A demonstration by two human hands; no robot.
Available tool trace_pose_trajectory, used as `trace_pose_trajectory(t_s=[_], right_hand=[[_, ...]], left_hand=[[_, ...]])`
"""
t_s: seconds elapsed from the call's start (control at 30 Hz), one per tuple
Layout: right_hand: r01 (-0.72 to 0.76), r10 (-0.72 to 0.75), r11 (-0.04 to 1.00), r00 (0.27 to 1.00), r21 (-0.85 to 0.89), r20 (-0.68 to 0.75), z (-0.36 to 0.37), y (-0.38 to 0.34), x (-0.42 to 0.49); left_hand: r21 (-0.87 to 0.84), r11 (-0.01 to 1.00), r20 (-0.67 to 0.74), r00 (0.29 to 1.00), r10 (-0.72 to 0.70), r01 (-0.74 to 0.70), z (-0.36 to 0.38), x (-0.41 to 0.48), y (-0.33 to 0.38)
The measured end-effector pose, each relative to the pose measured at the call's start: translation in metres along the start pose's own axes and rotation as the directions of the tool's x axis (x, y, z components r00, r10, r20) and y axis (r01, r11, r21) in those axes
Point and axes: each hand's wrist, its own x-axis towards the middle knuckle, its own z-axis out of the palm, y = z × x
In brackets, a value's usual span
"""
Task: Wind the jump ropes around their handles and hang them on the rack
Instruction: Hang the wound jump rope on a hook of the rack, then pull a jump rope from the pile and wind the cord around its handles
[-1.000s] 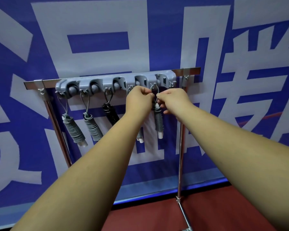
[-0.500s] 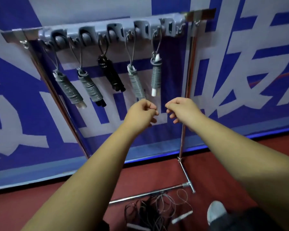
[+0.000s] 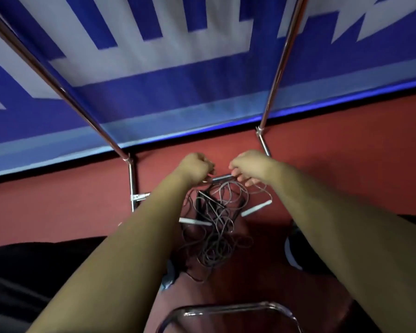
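**Both hands lowered over the tangled ropes on the floor**

At the left, a slanted rack leg is seen running down to the red floor. The left forearm is extended forward and down, and the left hand is curled into a loose fist, knuckles up; whether anything is pinched in it cannot be told. Between the two hands a short grey handle is seen, lying level. The right hand is bent at the wrist, its fingers curled downward at the handle's right end. Below the hands, a tangle of jump ropes is spread on the floor, with two pale handles lying among it. The right rack leg is seen beyond.
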Motion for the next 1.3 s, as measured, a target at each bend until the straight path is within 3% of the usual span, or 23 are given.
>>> trace_pose_trajectory(t_s=[0.27, 0.37, 0.47, 0.63, 0.83, 1.07, 1.17, 1.3], right_hand=[[-0.231, 0.240, 0.968, 0.966, -0.101, 0.093, 0.054, 0.098, 0.067], [-0.213, 0.243, 0.952, 0.963, -0.218, 0.118, 0.070, 0.118, 0.077], [-0.144, 0.200, 0.929, 0.970, -0.340, 0.137, 0.083, 0.125, 0.083], [-0.149, 0.235, 0.881, 0.961, -0.449, 0.143, 0.094, 0.133, 0.089], [-0.183, 0.261, 0.883, 0.957, -0.433, 0.129, 0.098, 0.133, 0.089], [-0.160, 0.229, 0.887, 0.967, -0.433, 0.112, 0.093, 0.125, 0.085], [-0.129, 0.188, 0.903, 0.976, -0.410, 0.107, 0.087, 0.113, 0.079], [-0.089, 0.148, 0.914, 0.981, -0.395, 0.123, 0.079, 0.093, 0.060]], left_hand=[[0.197, 0.955, 0.086, 0.966, -0.243, 0.222, 0.041, 0.057, -0.122], [0.203, 0.940, 0.064, 0.954, -0.293, 0.275, 0.055, 0.062, -0.155], [0.323, 0.921, 0.070, 0.965, -0.252, 0.217, 0.063, 0.059, -0.169], [0.061, 0.958, 0.063, 0.957, -0.283, 0.279, 0.082, 0.081, -0.212], [-0.184, 0.926, 0.076, 0.944, -0.321, 0.330, 0.088, 0.072, -0.194], [-0.365, 0.876, -0.166, 0.904, -0.393, 0.314, 0.066, 0.079, -0.192], [-0.450, 0.842, -0.063, 0.930, -0.363, 0.298, 0.057, 0.072, -0.169], [-0.372, 0.899, 0.055, 0.972, -0.228, 0.232, 0.042, 0.046, -0.130]])
